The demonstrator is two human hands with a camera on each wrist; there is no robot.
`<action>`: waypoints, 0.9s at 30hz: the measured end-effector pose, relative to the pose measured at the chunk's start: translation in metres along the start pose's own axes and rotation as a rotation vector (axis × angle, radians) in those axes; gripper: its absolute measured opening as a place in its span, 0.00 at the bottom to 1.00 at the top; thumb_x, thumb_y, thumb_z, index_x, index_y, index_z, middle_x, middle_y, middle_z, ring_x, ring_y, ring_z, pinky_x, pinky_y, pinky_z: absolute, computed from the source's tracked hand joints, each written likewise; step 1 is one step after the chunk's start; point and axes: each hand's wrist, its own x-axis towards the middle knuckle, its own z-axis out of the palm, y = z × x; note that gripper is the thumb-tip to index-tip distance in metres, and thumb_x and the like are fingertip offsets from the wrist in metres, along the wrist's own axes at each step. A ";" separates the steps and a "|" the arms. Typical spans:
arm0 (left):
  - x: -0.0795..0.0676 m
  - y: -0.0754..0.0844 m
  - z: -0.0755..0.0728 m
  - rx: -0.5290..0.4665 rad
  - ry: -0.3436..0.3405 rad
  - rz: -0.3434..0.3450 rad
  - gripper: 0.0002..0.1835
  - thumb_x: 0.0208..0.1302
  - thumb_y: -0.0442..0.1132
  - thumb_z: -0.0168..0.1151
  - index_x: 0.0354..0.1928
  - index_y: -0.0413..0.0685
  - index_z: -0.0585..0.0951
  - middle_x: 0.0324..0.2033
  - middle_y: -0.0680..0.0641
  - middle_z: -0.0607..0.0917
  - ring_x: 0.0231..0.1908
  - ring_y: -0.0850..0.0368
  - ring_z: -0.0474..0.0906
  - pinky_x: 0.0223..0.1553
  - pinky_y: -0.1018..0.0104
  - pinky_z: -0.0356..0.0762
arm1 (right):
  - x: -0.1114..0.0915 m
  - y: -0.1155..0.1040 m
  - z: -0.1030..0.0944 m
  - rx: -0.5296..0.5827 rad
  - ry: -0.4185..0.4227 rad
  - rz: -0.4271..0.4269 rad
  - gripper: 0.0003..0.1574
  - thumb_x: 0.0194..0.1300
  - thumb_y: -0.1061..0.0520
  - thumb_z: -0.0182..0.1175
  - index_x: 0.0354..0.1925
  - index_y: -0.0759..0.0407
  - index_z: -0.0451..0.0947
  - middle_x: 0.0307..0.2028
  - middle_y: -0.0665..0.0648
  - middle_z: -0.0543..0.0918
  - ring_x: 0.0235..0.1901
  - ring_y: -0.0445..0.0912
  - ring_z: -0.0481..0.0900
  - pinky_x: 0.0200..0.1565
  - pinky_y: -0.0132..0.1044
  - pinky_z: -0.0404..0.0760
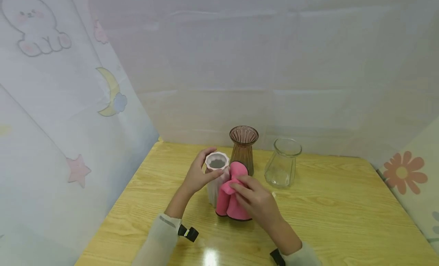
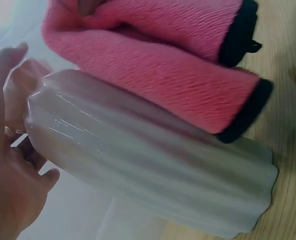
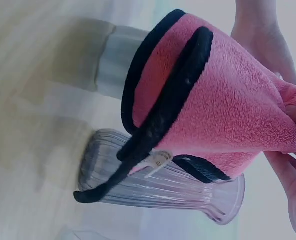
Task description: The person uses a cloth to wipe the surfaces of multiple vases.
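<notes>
A white fluted vase [image 1: 213,184] stands upright on the table. My left hand [image 1: 200,172] holds it near its top, fingers behind the scalloped rim and thumb on the near side. In the left wrist view the vase's ribbed side [image 2: 148,155] fills the middle, with the left hand [image 2: 13,165] at its rim. My right hand [image 1: 255,199] pinches a pink cloth [image 1: 239,210] with dark edging, bunched at the top and hanging folded against the vase's right side. In the right wrist view the cloth [image 3: 232,95] hides much of the white vase [image 3: 119,60].
Behind the cloth stands a brownish-purple ribbed glass vase [image 1: 244,138] with a flared mouth. To its right is a clear glass vase [image 1: 281,169]. All are on a wooden table [image 1: 343,212] whose far edge meets a pale curtain [image 1: 219,68].
</notes>
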 end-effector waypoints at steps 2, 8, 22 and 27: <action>0.000 0.003 0.001 0.047 0.025 -0.023 0.38 0.58 0.43 0.74 0.69 0.46 0.70 0.61 0.44 0.76 0.63 0.48 0.71 0.61 0.43 0.69 | 0.005 0.002 -0.001 -0.001 0.018 -0.018 0.16 0.77 0.55 0.54 0.44 0.60 0.87 0.43 0.59 0.84 0.39 0.51 0.84 0.41 0.37 0.85; 0.000 0.003 -0.002 0.051 0.037 -0.080 0.37 0.57 0.47 0.75 0.69 0.50 0.73 0.62 0.48 0.78 0.67 0.49 0.68 0.65 0.40 0.66 | 0.009 0.008 0.004 0.000 0.010 -0.036 0.16 0.77 0.55 0.55 0.45 0.62 0.88 0.45 0.62 0.85 0.44 0.53 0.85 0.48 0.40 0.84; 0.004 0.000 -0.010 -0.040 -0.027 -0.125 0.36 0.57 0.47 0.76 0.68 0.54 0.75 0.64 0.48 0.78 0.74 0.51 0.60 0.72 0.38 0.54 | 0.008 0.014 0.023 -0.007 -0.006 0.015 0.11 0.61 0.65 0.70 0.44 0.61 0.88 0.45 0.60 0.86 0.44 0.53 0.86 0.47 0.41 0.85; 0.005 0.000 -0.011 -0.076 -0.048 -0.111 0.35 0.59 0.46 0.74 0.69 0.52 0.74 0.63 0.47 0.78 0.73 0.51 0.61 0.72 0.39 0.54 | 0.004 0.014 0.026 -0.030 -0.015 0.036 0.19 0.49 0.69 0.75 0.43 0.60 0.89 0.42 0.60 0.86 0.40 0.52 0.85 0.43 0.40 0.85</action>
